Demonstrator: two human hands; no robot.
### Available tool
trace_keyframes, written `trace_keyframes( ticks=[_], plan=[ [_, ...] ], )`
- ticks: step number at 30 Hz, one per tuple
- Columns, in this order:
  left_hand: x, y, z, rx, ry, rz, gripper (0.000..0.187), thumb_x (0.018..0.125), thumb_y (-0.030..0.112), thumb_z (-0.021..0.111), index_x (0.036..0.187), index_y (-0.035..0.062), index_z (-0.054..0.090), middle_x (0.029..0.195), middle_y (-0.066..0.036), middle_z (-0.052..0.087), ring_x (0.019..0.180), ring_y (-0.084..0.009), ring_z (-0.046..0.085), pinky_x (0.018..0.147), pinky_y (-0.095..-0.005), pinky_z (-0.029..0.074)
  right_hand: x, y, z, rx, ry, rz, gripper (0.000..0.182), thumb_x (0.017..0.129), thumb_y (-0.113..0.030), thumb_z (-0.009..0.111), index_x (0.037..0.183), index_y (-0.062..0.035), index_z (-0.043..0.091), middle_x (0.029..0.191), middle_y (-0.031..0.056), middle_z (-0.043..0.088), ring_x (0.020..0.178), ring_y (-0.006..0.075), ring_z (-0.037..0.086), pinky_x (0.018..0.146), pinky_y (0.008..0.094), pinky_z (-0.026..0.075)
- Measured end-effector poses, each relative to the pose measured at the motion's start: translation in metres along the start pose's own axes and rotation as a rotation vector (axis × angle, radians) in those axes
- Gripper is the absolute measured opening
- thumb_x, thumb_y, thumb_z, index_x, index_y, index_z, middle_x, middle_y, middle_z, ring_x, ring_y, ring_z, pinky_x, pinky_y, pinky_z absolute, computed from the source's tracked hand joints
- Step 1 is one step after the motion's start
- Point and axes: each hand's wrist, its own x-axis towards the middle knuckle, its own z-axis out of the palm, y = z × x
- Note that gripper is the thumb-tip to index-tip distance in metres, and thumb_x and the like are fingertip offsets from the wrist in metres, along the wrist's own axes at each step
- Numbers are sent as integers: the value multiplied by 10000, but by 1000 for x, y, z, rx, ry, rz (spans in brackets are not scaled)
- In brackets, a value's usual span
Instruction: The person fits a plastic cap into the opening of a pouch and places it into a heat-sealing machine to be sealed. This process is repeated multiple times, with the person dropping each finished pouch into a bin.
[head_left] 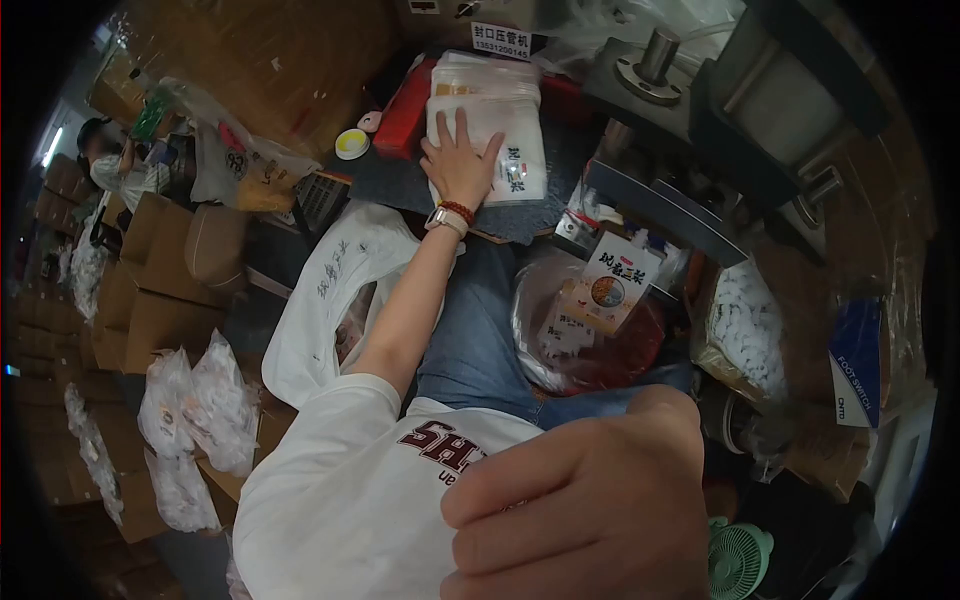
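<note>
Right hand [590, 505] nearest you, fingers curled, can't tell if pinching; your left hand [462, 172] lies fingers spread on far white pouches [520, 125].

Through the camera I see a big brown box [290, 70] at the back. More boxes [160, 280] fill the left side, near a person [125, 175]. A thin white light [53, 146] glows there. A green fan [738, 562] is low on the right.
</note>
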Motion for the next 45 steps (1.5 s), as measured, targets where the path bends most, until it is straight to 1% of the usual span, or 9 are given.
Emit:
trace_keyframes(
  ticks=[4, 10, 16, 23, 26, 30, 37, 43, 45],
  plan=[
    [-3, 4, 4, 58, 102, -15, 741, 869, 627, 459, 1442, 162, 391, 1527, -128, 282, 1430, -405, 119, 1108, -635, 63, -32, 3, -2, -271, 96, 238, 294, 812, -26, 648, 1091, 54, 597, 739, 142, 650, 618, 251, 602, 656, 374, 504],
    [-33, 20, -15, -157, 107, 423, 660, 914, 493, 500, 1477, 208, 307, 1560, -141, 165, 1444, -345, 124, 1131, -591, 89, -169, 2, -66, -1118, 804, 958, 313, 834, -54, 622, 1131, 39, 586, 752, 154, 650, 631, 261, 604, 656, 376, 497],
    [-29, 20, 14, -159, -60, 446, 704, 901, 515, 490, 1484, 177, 285, 1552, -150, 186, 1438, -348, 131, 1148, -554, 37, -295, -3, -131, -1610, 718, 1389, 332, 857, -82, 597, 1171, 25, 575, 764, 167, 650, 645, 270, 606, 657, 378, 491],
    [-50, 22, -15, -91, 68, 526, 723, 897, 549, 491, 1470, 153, 295, 1533, -145, 237, 1423, -343, 194, 1129, -580, 98, -303, 1, -127, -1342, 789, 1416, 360, 873, -86, 563, 1218, 14, 554, 809, 188, 651, 696, 301, 609, 671, 384, 484],
    [-104, 1, -19, -141, -243, 592, 742, 893, 583, 469, 1445, 104, 344, 1520, -158, 260, 1425, -348, 181, 1134, -592, 75, -281, 0, -116, -1389, 766, 1327, 335, 859, -32, 557, 1190, 17, 575, 899, 198, 651, 792, 307, 625, 707, 390, 488],
    [-130, -13, -29, -100, -55, 836, 515, 712, 101, 631, 1219, 58, 550, 1266, -153, 534, 1195, -322, 518, 983, -400, 443, -286, 1, -121, -1397, 675, 1277, 364, 827, 27, 536, 1190, 27, 563, 1019, 207, 620, 916, 350, 611, 782, 393, 480],
    [-118, -7, -60, -322, -263, 604, 379, 718, 21, 631, 1094, 68, 626, 1117, -102, 641, 957, -284, 639, 800, -368, 536, -275, -8, -110, -1417, 614, 1219, 303, 799, -9, 589, 1096, 30, 550, 1057, 233, 585, 989, 416, 556, 853, 435, 446],
    [-126, 19, -102, -650, -310, 302, 400, 671, -66, 567, 1019, 85, 696, 972, -96, 704, 882, -267, 673, 712, -340, 546, -247, -20, -97, -1230, 793, 1278, 324, 750, 17, 655, 1063, 4, 573, 923, 171, 607, 842, 311, 592, 746, 381, 468],
    [-131, 32, -117, -671, -262, 334, 419, 641, -90, 530, 984, 73, 706, 969, -87, 705, 909, -254, 672, 729, -333, 538, -224, -29, -86, -1439, 1023, 1011, 324, 731, 8, 699, 1040, 1, 605, 896, 138, 607, 798, 237, 590, 706, 329, 467]
  ],
)
